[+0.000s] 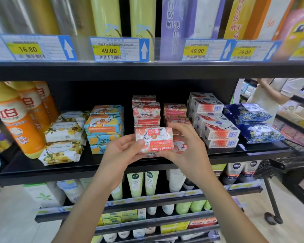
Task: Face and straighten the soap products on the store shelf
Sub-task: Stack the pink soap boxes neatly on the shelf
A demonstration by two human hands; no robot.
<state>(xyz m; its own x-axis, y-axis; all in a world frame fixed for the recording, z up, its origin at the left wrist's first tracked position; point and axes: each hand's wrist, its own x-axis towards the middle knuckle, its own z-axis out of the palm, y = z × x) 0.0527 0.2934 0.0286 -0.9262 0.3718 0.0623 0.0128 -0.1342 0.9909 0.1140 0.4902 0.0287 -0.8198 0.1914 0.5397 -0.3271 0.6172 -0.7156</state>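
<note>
A red-and-white Goat Soap box is held at the front of the black middle shelf, its label upside down. My left hand grips its left end and my right hand grips its right end. Behind it stands a stack of the same red soap boxes, also upside down, with a second red stack to the right. Blue-and-yellow soap boxes are stacked to the left. White-and-red soap boxes sit in stepped stacks to the right.
Floral wipe packs and orange bottles fill the shelf's left end; blue patterned packs lie at its right end. Price tags line the shelf above. Tubes stand below. A person and a black cart are at right.
</note>
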